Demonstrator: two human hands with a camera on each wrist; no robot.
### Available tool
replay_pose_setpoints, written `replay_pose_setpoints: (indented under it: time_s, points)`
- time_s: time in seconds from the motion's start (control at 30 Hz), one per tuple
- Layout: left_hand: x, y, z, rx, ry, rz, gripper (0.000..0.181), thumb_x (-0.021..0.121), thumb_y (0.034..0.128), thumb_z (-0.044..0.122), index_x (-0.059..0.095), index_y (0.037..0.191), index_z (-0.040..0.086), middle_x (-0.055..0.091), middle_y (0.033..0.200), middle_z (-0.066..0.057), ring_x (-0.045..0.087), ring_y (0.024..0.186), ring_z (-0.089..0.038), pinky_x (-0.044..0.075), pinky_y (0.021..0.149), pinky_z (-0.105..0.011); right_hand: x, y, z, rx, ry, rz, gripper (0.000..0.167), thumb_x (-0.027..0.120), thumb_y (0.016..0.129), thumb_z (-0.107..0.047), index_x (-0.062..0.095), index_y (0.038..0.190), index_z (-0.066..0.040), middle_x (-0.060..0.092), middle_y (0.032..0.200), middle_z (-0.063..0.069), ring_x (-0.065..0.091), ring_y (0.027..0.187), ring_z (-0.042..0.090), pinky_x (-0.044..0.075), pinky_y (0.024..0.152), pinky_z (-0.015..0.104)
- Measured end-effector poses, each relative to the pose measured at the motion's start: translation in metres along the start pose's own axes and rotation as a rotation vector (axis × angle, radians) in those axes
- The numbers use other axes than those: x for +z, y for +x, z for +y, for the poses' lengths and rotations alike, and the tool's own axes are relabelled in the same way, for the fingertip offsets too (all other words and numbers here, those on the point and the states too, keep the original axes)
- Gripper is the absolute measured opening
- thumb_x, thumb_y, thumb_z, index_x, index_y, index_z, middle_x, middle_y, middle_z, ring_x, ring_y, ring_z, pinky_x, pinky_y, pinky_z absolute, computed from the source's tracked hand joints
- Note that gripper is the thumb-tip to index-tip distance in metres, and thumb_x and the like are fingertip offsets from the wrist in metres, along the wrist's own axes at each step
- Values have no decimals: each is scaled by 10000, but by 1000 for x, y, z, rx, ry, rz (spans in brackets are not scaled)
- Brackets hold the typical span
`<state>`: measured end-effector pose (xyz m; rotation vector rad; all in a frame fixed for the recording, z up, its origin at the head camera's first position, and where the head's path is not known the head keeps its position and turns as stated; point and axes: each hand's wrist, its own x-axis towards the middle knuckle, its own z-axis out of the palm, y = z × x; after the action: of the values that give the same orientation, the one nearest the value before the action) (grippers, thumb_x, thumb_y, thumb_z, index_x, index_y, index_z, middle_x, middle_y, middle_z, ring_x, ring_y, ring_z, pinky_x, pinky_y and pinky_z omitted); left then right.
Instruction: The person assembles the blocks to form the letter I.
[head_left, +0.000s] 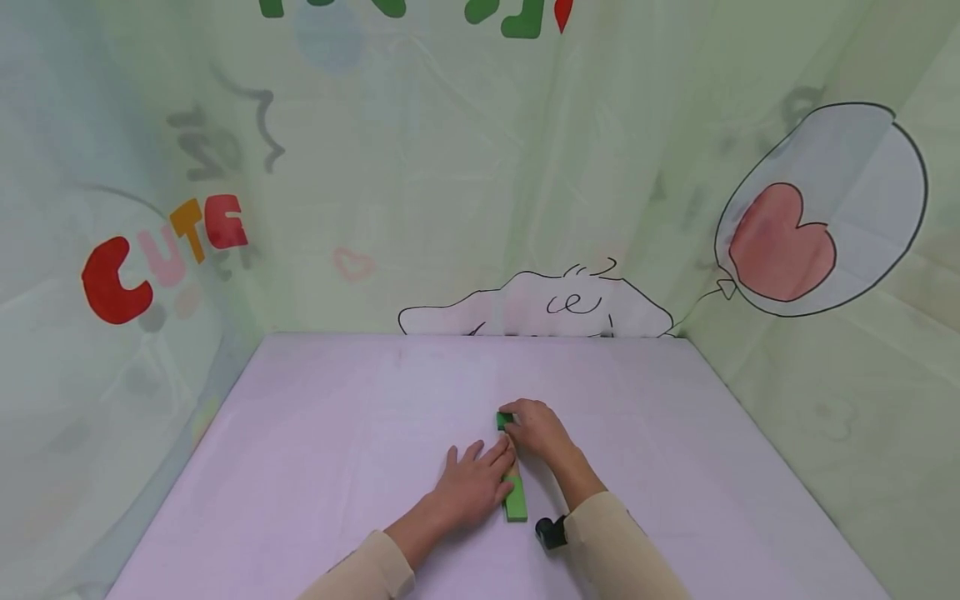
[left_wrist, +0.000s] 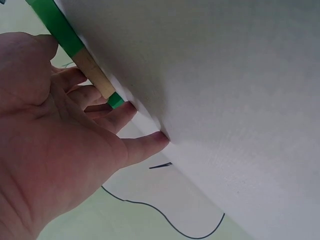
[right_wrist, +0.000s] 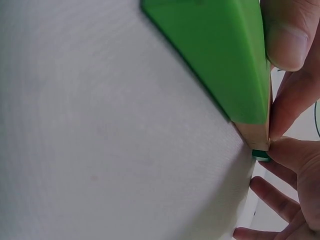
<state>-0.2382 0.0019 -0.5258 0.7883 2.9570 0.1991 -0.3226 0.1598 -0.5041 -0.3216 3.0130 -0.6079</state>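
Blocks lie end to end in a row on the table: a light green block [head_left: 516,503] nearest, a plain wooden block [head_left: 513,468] in the middle, a dark green block [head_left: 502,421] farthest. My left hand [head_left: 472,490] is spread along the left side of the row. Its thumb touches the light green block and its fingers cover part of the wooden one. At the far end, my right hand [head_left: 538,429] pinches the dark green block between thumb and fingers. In the right wrist view the light green block [right_wrist: 220,55] looms large, with the wooden block [right_wrist: 254,134] behind it.
The pale tabletop [head_left: 337,417] spreads around both hands. Printed curtains [head_left: 450,183] hang at the back and sides. A small black device [head_left: 551,533] sits at the right sleeve's cuff.
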Motion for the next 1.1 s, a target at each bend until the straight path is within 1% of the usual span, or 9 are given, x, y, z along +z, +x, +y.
replay_pose_setpoints:
  time_s: [0.27,0.33,0.43,0.53,0.6,0.7,0.93,1.1]
  points:
    - [3,1,-1,3,7,2,572,414,1091,494,360,1620,282,285,1709,91,402,1499,-319,375,1132,-662,1,-1,-1,30,16,-4,331,710,966,-120,723,1295,-83,686,1362,136,616,1306,340,489,1092,498]
    - [3,1,-1,4,7,3,575,414,1091,496,356,1622,282,284,1709,92,402,1500,-320,374,1133,-661,-1,-3,-2,33,41,6,342,705,965,-120,716,1304,-76,679,1371,144,607,1317,349,483,1097,509]
    - [3,1,-1,5,7,7,579,417,1090,495,353,1623,279,287,1708,93,405,1498,-321,375,1132,-660,-4,-6,-1,55,106,29,367,686,972,-136,695,1333,-69,655,1401,162,580,1348,369,462,1115,533]
    - [2,1,-1,6,-2,12,580,427,1088,489,357,1622,274,292,1706,91,405,1497,-325,373,1133,-661,-6,-7,4,74,156,58,375,652,993,-155,674,1356,-64,638,1416,176,562,1363,386,448,1121,553]
    - [1,1,-1,6,-4,15,576,428,1089,486,361,1620,274,291,1707,89,402,1499,-326,370,1136,-662,-6,-8,7,69,167,69,367,635,1008,-165,670,1357,-59,642,1409,183,564,1358,391,450,1119,555]
    - [2,1,0,10,-8,15,566,430,1089,480,375,1614,274,295,1706,82,401,1501,-327,368,1139,-662,-5,-10,15,39,168,87,341,620,1014,-136,677,1336,-38,667,1369,192,586,1331,394,461,1106,549]
    - [1,1,-1,11,-15,8,556,441,1088,470,399,1603,265,314,1699,68,411,1496,-337,372,1139,-660,1,-13,22,24,216,125,327,609,1006,-73,678,1319,-6,692,1328,188,620,1297,370,480,1096,519]
    - [0,3,-1,11,-30,0,558,460,1082,468,407,1599,265,320,1697,67,411,1496,-339,373,1137,-662,2,-17,23,0,238,150,315,621,991,-53,686,1292,15,697,1309,206,622,1287,386,477,1093,532]
